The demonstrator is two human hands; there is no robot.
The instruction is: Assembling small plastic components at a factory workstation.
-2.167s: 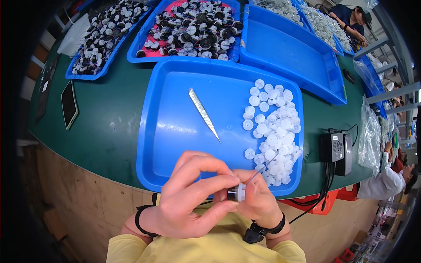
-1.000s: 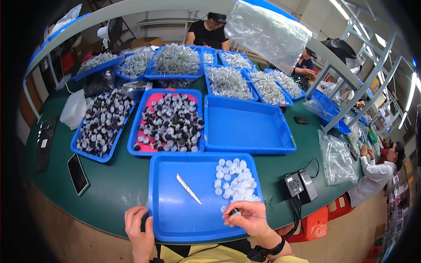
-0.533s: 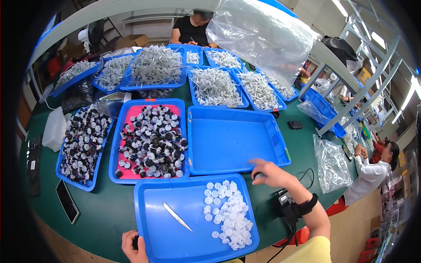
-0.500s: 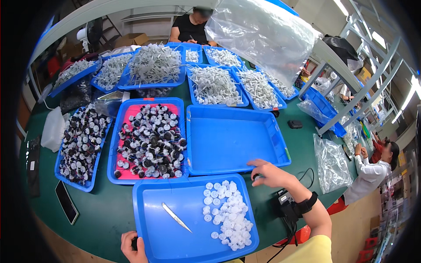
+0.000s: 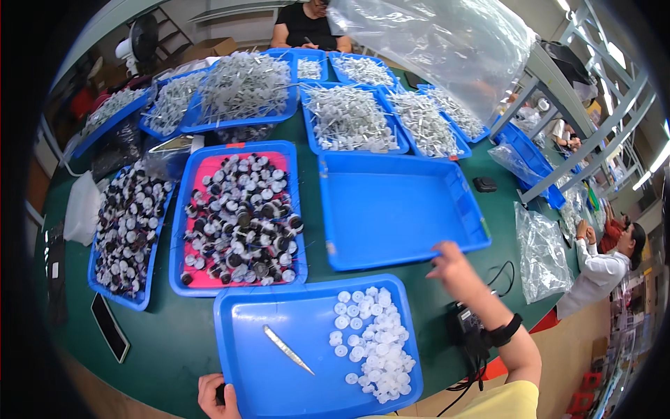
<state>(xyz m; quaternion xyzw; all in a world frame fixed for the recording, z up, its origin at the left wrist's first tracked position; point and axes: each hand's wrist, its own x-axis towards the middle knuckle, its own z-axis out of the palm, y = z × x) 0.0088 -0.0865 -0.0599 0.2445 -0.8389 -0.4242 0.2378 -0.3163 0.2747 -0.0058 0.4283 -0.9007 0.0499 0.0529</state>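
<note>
My left hand (image 5: 218, 397) is at the near left corner of a shallow blue tray (image 5: 241, 328), fingers curled and thumb by the rim. A dark patch shows between them, but I cannot make out what it is. White plastic discs (image 5: 384, 356) lie heaped along the tray's right side, and a narrow pale strip (image 5: 288, 349) rests on its left half. My right hand (image 5: 457, 272), slightly blurred, is beside the front right rim of a deeper blue bin (image 5: 398, 202). Its fingers are apart, and nothing shows in them.
Left of the bin stands a pink-lined blue tray (image 5: 303, 230) of small black-and-white motors, with another motor tray (image 5: 143, 297) further left. Behind are several bins of white stemmed parts (image 5: 352, 119). A phone (image 5: 109, 328), black device (image 5: 464, 321) and clear plastic bag (image 5: 541, 258) lie around.
The deeper blue bin has slid right, so a gap shows between it and the pink-lined tray. My right hand has moved right with it. My left hand stays at the tray corner.
</note>
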